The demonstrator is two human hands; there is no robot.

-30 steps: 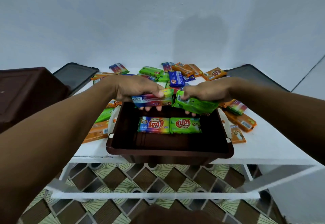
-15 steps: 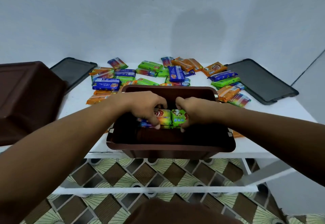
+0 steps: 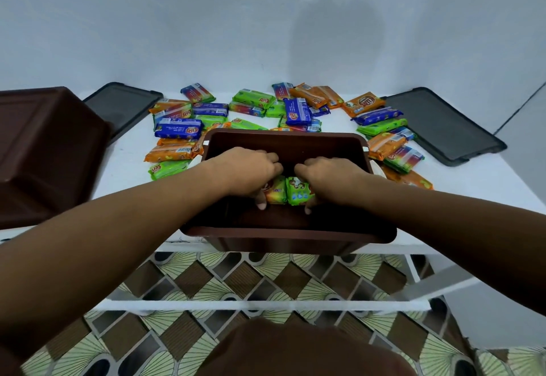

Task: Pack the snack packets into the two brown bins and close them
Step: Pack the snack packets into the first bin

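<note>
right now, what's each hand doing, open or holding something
Left hand: closed on a multicolour snack packet, down in the brown bin.
Right hand: closed on a green snack packet in the same bin.

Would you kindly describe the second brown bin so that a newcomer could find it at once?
Start at the white table, then look to its left edge, just in front of the flat dark grey plastic lid. The dark brown plastic bin there appears turned base-up, showing no opening, unlike the open brown plastic bin in the middle.
</note>
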